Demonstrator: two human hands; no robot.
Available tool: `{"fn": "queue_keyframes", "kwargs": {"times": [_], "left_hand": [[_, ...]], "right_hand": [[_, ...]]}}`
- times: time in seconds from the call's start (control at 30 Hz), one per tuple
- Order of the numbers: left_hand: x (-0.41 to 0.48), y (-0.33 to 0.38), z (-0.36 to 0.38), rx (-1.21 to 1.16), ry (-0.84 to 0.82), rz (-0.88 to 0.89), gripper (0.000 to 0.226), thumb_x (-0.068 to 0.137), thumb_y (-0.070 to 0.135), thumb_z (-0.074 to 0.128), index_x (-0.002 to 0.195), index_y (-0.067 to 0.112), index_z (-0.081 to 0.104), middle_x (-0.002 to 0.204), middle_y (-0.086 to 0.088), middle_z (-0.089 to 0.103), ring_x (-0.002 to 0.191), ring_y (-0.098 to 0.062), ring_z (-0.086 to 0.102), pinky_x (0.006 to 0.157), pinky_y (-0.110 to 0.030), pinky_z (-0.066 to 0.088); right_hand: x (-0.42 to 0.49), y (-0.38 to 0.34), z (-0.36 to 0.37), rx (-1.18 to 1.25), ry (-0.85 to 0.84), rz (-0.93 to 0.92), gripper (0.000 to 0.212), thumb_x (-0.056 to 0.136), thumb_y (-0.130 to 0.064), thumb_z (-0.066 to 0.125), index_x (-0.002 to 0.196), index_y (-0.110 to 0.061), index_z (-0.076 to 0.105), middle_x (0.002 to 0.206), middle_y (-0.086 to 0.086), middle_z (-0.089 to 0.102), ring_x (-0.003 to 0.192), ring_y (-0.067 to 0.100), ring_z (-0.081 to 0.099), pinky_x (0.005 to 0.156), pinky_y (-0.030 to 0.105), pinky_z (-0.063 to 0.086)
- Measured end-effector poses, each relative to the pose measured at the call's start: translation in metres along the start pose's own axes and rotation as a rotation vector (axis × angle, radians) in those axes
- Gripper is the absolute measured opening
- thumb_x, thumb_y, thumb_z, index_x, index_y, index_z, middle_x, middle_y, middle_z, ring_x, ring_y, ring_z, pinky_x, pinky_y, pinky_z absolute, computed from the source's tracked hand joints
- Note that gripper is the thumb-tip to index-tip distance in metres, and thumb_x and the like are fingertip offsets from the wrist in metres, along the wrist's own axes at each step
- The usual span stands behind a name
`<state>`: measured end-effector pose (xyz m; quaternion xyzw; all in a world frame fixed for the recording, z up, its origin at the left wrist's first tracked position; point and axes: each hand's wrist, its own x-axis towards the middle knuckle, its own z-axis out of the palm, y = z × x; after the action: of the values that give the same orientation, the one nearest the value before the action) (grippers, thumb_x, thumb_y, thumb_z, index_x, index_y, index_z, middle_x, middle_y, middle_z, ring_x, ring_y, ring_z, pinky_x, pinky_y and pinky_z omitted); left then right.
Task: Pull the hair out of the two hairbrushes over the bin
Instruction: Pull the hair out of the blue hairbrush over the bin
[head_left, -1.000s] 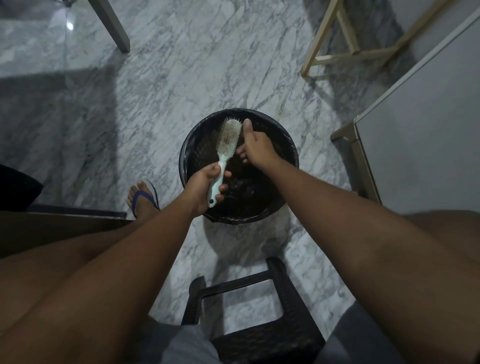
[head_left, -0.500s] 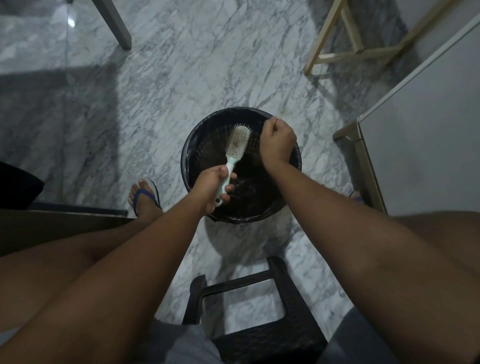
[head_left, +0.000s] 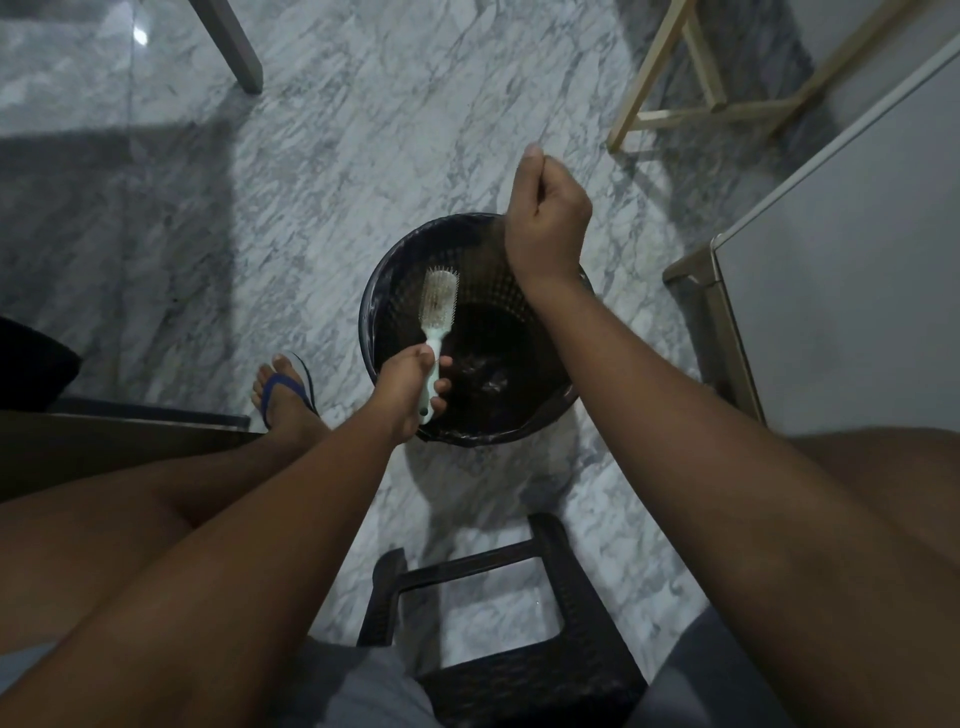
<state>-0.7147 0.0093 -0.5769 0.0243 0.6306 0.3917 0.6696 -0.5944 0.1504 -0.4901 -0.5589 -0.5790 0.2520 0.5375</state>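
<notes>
A pale green hairbrush (head_left: 439, 300) is held upright over the black lined bin (head_left: 375, 291), bristles facing me and matted with hair. My left hand (head_left: 408, 392) grips its handle at the bin's near-left rim. My right hand (head_left: 545, 218) is raised above the bin's far rim, fingers pinched shut, with faint strands of hair trailing down from it toward the brush. Dark clumps of hair lie in the bottom of the bin. Only one hairbrush is in view.
A black plastic stool (head_left: 519, 675) stands between my knees. My foot in a blue flip-flop (head_left: 285, 395) rests left of the bin. A white cabinet (head_left: 857, 260) is at the right, a wooden frame (head_left: 675, 78) at far right and a grey table leg (head_left: 228, 47) at far left.
My right hand has left the bristles and risen up and away past the bin's far rim, fingers pinched. The brush has shifted slightly left in my left hand's grip.
</notes>
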Motion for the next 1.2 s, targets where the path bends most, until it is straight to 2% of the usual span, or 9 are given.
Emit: {"fn": "queue_keyframes", "kwargs": {"times": [0.1, 0.17, 0.37, 0.63, 0.73, 0.83, 0.93, 1.0, 1.2], "left_hand": [[-0.003, 0.003, 0.0, -0.013, -0.048, 0.026, 0.017, 0.102, 0.016, 0.038, 0.102, 0.013, 0.055, 0.086, 0.0, 0.056, 0.051, -0.009, 0.043, 0.041, -0.02, 0.03], [-0.003, 0.006, 0.0, -0.016, -0.067, 0.038, 0.018, 0.102, 0.017, 0.038, 0.102, 0.013, 0.056, 0.088, -0.001, 0.056, 0.052, -0.01, 0.043, 0.041, -0.02, 0.031], [-0.004, 0.012, -0.005, -0.012, -0.086, 0.051, 0.019, 0.103, 0.019, 0.038, 0.106, 0.014, 0.057, 0.091, -0.002, 0.055, 0.055, -0.01, 0.043, 0.041, -0.02, 0.032], [-0.005, 0.011, -0.001, 0.015, -0.108, 0.055, 0.02, 0.103, 0.02, 0.039, 0.107, 0.015, 0.057, 0.094, -0.002, 0.057, 0.056, -0.01, 0.042, 0.042, -0.02, 0.031], [-0.005, 0.01, 0.003, 0.018, -0.123, 0.059, 0.021, 0.103, 0.019, 0.039, 0.112, 0.016, 0.057, 0.095, -0.002, 0.057, 0.055, -0.01, 0.042, 0.041, -0.019, 0.031], [-0.005, 0.009, 0.006, 0.036, -0.143, 0.068, 0.024, 0.104, 0.018, 0.038, 0.118, 0.016, 0.057, 0.096, -0.003, 0.057, 0.056, -0.011, 0.042, 0.042, -0.019, 0.03], [-0.003, 0.008, 0.005, 0.06, -0.155, 0.074, 0.026, 0.103, 0.017, 0.038, 0.122, 0.016, 0.057, 0.096, -0.004, 0.057, 0.056, -0.011, 0.043, 0.042, -0.02, 0.032], [-0.002, 0.007, 0.005, 0.082, -0.161, 0.082, 0.029, 0.103, 0.017, 0.039, 0.126, 0.016, 0.056, 0.096, -0.004, 0.057, 0.055, -0.011, 0.043, 0.042, -0.021, 0.032], [0.002, 0.006, 0.001, 0.143, -0.145, 0.114, 0.031, 0.102, 0.016, 0.041, 0.129, 0.012, 0.055, 0.097, -0.006, 0.059, 0.055, -0.012, 0.042, 0.042, -0.021, 0.031]], "right_hand": [[-0.02, 0.039, -0.003, -0.341, -0.485, 0.286, 0.049, 0.103, -0.031, 0.042, 0.073, 0.001, 0.064, 0.072, 0.013, 0.067, 0.068, 0.027, 0.063, 0.065, 0.034, 0.049], [-0.033, 0.061, -0.009, -0.527, -0.768, 0.467, 0.044, 0.1, -0.035, 0.045, 0.091, 0.0, 0.07, 0.093, 0.017, 0.072, 0.089, 0.033, 0.068, 0.085, 0.038, 0.054], [-0.055, 0.069, -0.032, -0.788, -1.074, 0.543, 0.024, 0.092, -0.014, 0.06, 0.109, 0.002, 0.063, 0.108, 0.018, 0.063, 0.101, 0.035, 0.063, 0.088, 0.038, 0.053], [-0.04, 0.058, -0.01, -0.541, -0.711, 0.497, 0.037, 0.076, -0.01, 0.064, 0.111, -0.016, 0.072, 0.119, 0.007, 0.068, 0.113, 0.025, 0.063, 0.099, 0.031, 0.051], [-0.034, 0.048, -0.006, -0.398, -0.669, 0.431, 0.068, 0.078, -0.004, 0.061, 0.143, -0.015, 0.046, 0.148, 0.016, 0.042, 0.133, 0.027, 0.046, 0.102, 0.025, 0.039], [-0.032, 0.048, -0.005, -0.27, -0.833, 0.368, 0.09, 0.08, -0.003, 0.062, 0.156, -0.026, 0.02, 0.164, 0.012, 0.015, 0.145, 0.025, 0.031, 0.097, 0.023, 0.038], [-0.033, 0.054, -0.002, -0.213, -0.868, 0.371, 0.066, 0.085, -0.015, 0.064, 0.147, -0.024, 0.045, 0.146, 0.009, 0.052, 0.115, 0.024, 0.064, 0.098, 0.037, 0.054], [-0.033, 0.054, -0.002, -0.219, -0.743, 0.353, 0.049, 0.087, -0.023, 0.069, 0.135, -0.021, 0.061, 0.127, 0.006, 0.067, 0.104, 0.017, 0.066, 0.1, 0.037, 0.052], [-0.025, 0.056, -0.002, -0.296, -0.589, 0.399, 0.049, 0.075, -0.028, 0.086, 0.118, -0.011, 0.072, 0.097, 0.003, 0.074, 0.09, 0.011, 0.069, 0.089, 0.019, 0.052]]}}
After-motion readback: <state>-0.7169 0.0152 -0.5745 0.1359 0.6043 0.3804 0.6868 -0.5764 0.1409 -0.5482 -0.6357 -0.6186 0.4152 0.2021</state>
